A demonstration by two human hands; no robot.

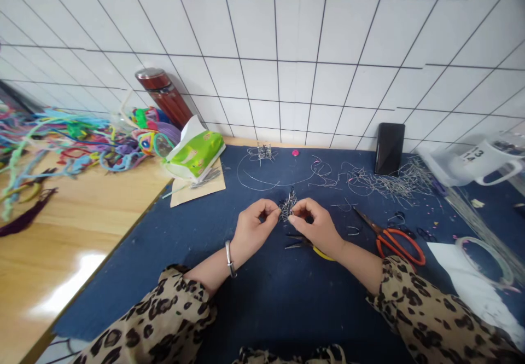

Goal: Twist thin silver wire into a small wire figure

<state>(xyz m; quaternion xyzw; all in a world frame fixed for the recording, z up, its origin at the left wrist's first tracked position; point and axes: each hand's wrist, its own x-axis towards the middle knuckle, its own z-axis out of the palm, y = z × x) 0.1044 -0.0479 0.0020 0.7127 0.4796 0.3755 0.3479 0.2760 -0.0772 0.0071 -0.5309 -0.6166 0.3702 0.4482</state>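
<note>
Both my hands meet over the dark blue mat (246, 298), holding a small tangled wire piece (288, 206) between them. My left hand (256, 230), with a silver bangle at the wrist, pinches its left side with thumb and forefinger. Thumb and forefinger of my right hand (318, 224) grip the right side. The wire piece has many short dark and silvery strands; its exact shape is too small to make out. Under my right hand lie yellow-handled pliers (302, 241), partly hidden by the palm and wrist.
Orange-handled scissors (396, 241) lie to the right, near loose wire clippings (394, 180) and a black phone (389, 148) against the tiled wall. A white mug (486, 161) stands far right. Leftward are a tissue pack (197, 156), a red thermos (164, 96) and colourful cords (82, 139).
</note>
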